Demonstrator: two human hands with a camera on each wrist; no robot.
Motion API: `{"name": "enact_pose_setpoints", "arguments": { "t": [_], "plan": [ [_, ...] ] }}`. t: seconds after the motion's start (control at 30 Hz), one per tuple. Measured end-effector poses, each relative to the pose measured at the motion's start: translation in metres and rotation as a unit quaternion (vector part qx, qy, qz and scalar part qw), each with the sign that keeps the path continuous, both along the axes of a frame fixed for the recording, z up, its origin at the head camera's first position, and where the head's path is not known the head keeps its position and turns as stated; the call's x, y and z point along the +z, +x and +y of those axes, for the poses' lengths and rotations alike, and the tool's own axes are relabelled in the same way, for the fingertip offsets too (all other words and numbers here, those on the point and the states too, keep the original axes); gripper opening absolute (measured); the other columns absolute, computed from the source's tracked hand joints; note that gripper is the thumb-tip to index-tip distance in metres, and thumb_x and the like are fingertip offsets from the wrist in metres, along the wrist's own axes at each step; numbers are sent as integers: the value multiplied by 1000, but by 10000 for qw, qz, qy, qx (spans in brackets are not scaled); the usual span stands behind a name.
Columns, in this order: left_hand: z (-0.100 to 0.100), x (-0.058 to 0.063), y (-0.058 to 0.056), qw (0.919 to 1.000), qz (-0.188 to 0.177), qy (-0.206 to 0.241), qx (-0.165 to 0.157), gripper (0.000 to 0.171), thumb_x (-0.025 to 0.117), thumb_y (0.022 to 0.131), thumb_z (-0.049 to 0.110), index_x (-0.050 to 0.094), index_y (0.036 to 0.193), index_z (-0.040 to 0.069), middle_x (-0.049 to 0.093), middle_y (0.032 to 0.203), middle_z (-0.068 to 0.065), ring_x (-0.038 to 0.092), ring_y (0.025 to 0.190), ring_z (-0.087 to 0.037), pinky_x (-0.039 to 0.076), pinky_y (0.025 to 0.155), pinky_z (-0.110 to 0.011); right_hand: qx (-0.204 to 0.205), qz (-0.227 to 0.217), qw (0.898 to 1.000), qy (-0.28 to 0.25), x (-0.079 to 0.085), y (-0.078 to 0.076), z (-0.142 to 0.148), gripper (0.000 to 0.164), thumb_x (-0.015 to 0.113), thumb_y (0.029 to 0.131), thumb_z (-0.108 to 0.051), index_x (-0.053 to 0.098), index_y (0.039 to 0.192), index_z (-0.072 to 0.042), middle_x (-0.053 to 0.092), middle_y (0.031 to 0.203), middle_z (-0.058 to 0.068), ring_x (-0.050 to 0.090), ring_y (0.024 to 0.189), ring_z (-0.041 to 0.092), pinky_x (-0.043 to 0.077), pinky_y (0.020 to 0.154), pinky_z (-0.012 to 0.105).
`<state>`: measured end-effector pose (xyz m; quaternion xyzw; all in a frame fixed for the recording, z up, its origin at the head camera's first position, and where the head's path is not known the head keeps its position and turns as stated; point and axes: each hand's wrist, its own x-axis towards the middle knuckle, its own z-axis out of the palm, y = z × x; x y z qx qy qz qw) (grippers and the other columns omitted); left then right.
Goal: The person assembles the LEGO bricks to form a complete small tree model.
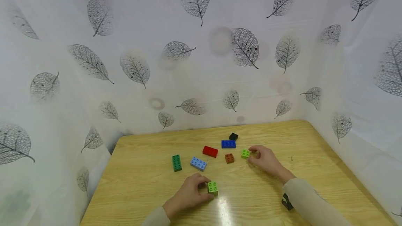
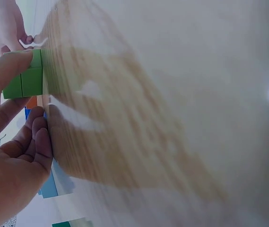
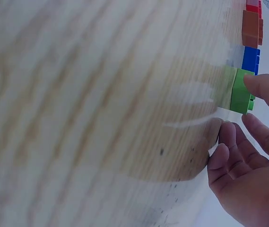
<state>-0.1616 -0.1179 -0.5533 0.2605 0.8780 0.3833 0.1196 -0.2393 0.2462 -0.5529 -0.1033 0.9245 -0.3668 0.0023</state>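
My left hand (image 1: 191, 193) pinches a lime green toy brick piece (image 1: 212, 187) between thumb and fingers, near the table's front. In the left wrist view a seam across this green piece (image 2: 31, 82) suggests two stacked bricks, with the thumb lying over it. Farther right, my right hand (image 1: 267, 159) has thumb and index finger at the edges of another small lime green brick (image 1: 245, 154), which sits on the table. In the right wrist view the thumb overlaps that green brick (image 3: 240, 92) and the other fingers curl beside it.
On the wooden table (image 1: 141, 191) lie a dark green brick (image 1: 177, 163), light blue brick (image 1: 198, 163), red brick (image 1: 210, 151), brown brick (image 1: 229, 158), blue brick (image 1: 228, 144) and black piece (image 1: 233, 136). A black object (image 1: 287, 202) shows by the right sleeve. Leaf-patterned curtains surround the table.
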Motion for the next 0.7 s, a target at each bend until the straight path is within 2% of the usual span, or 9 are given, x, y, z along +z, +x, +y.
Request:
{"name": "enact_pose_setpoints", "arguments": {
  "t": [0.33,0.7],
  "plan": [
    [0,-1,0,10000,20,18,-10,43,87,87,37,75,122,15,65,104,8,57,95,0,51,83,-22,-100,-11,9998,186,-5,-4,-2,47,82,89,-23,69,128,-1,69,120,14,54,83,15,45,70,28],
    [-1,0,0,9999,73,69,-42,42,86,88,38,75,121,15,65,102,6,56,93,-1,50,81,-21,-123,-249,9996,-47,5,1,-4,45,81,92,-22,67,129,-1,69,122,14,56,86,17,47,67,27]
  ]
}}
